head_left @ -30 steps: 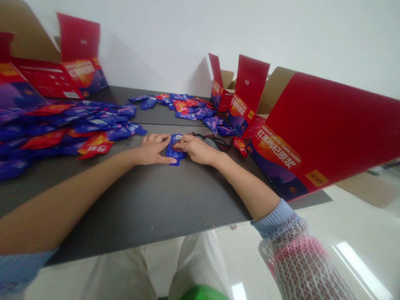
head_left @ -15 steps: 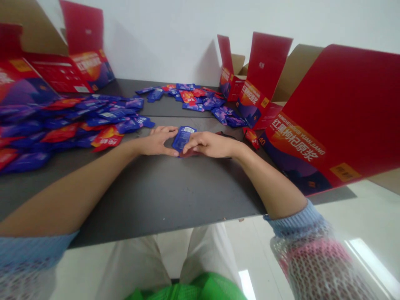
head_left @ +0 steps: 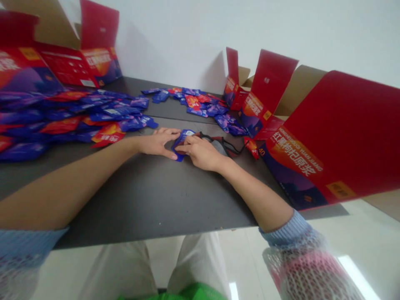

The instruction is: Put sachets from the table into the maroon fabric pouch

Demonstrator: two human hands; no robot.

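A blue pouch (head_left: 187, 133) lies flat on the grey table between my hands. My left hand (head_left: 158, 143) rests at its left side, thumb and fingers spread apart, with thumb and forefinger touching the pouch's edge. Over the pouch, my right hand (head_left: 201, 152) has its fingers bent together and their tips pressed on its surface; whatever they pinch, if anything, is hidden. Just behind my right hand lies a dark item with black straps (head_left: 229, 146), grey and reddish in parts; its kind is unclear. A red pouch (head_left: 251, 148) lies to its right.
A big heap of blue and red pouches (head_left: 71, 116) covers the table's left. A smaller pile (head_left: 203, 104) lies at the back. Open red cartons (head_left: 300, 166) line the right side, with more cartons (head_left: 96, 66) at the back left. The table's front edge (head_left: 162, 235) is near me.
My right hand has turned and shifted slightly, its fingers now farther over the blue pouch, which has tilted. The strapped item behind it shows more. The whole view has shifted a little.
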